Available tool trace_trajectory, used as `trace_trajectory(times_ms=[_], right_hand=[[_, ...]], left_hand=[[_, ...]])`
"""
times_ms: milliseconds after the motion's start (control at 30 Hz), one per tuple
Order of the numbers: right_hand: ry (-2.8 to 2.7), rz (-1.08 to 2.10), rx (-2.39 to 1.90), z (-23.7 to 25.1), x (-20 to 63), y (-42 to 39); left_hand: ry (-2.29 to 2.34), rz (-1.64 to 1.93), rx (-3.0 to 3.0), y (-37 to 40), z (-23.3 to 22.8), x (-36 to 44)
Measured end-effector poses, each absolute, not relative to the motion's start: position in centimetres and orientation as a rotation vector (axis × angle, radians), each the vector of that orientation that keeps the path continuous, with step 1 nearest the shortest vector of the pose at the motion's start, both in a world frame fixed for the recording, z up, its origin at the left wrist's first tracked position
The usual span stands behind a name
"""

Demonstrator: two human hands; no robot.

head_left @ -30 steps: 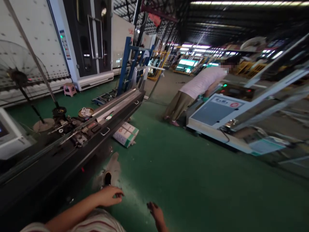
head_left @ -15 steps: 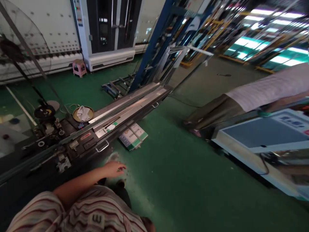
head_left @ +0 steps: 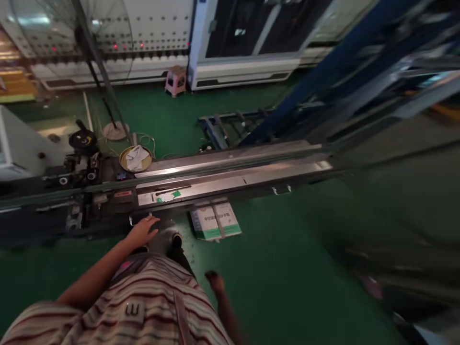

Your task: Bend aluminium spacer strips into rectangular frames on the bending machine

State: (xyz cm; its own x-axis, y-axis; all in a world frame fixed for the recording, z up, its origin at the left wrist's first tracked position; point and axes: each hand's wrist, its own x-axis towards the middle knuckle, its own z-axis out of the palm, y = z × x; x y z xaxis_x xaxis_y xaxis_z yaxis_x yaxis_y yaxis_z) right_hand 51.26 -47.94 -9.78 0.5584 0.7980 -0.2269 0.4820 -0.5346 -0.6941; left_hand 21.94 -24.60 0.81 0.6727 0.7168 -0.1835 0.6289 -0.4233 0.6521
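Observation:
My left hand [head_left: 143, 231] reaches forward, fingers apart with nothing in them. It is beside a metal handle [head_left: 132, 221] on the front of the long machine bench [head_left: 230, 189]; whether it touches the handle I cannot tell. Low over the green floor, at my right side, my right hand [head_left: 214, 280] is dark and smeared, so its fingers do not show clearly. On the bench, near the left hand, lie white and green scraps [head_left: 168, 196] and a thin dark rod [head_left: 174, 189]. A yellowish round tray [head_left: 124, 160] holds a white cloth [head_left: 136, 157].
A strapped white and green box [head_left: 217, 220] sits on the floor against the bench. Behind stand a pink stool [head_left: 176, 80], a fan on a pole [head_left: 102, 67] and a large white machine [head_left: 240, 74]. A blue frame [head_left: 305, 86] rises at the right.
My view has swung left, so the bench now runs nearly level. My left hand has come closer to the bench handle, and my right hand has come into view.

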Motion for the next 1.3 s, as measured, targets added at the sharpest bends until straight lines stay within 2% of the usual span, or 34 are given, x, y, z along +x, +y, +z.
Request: trace_trajectory(times_ms=[133, 233, 333, 467, 633, 800, 967, 1167, 1300], right_hand=[[-1.113, 0.752, -2.138, -11.5, 62.4, -38.9], [-1.295, 0.574, -1.869, -9.5, 64.4, -30.7], [-1.607, 0.527, -1.603, -5.7, 61.1, -24.0], [-2.017, 0.502, -1.537, -2.5, 54.0, -18.6], [-2.323, 0.388, -1.683, -2.7, 48.6, -16.1], [-2.352, 0.36, -1.757, -2.6, 47.5, -15.6], [-1.96, 0.624, -1.597, 0.4, 47.4, -16.5], [-1.593, 1.264, -1.292, 6.5, 45.0, -20.5], [-1.527, 1.425, -1.243, 8.7, 43.7, -22.6]], left_hand=[[1.134, 0.254, 2.026, -26.8, 2.3, 26.1], [1.212, 0.26, 1.981, -28.3, 3.4, 28.0], [1.254, 0.275, 1.914, -29.3, 4.0, 28.4], [1.273, 0.247, 1.895, -29.4, 4.5, 27.3], [1.325, 0.381, 1.826, -28.8, 4.6, 24.3], [1.407, 0.632, 1.494, -29.3, 3.0, 21.5], [1.36, 0.81, 1.295, -28.4, 3.1, 20.4], [1.228, 1.074, 1.23, -25.1, 7.2, 22.2], [1.122, 1.199, 1.063, -23.9, 9.4, 23.8]])
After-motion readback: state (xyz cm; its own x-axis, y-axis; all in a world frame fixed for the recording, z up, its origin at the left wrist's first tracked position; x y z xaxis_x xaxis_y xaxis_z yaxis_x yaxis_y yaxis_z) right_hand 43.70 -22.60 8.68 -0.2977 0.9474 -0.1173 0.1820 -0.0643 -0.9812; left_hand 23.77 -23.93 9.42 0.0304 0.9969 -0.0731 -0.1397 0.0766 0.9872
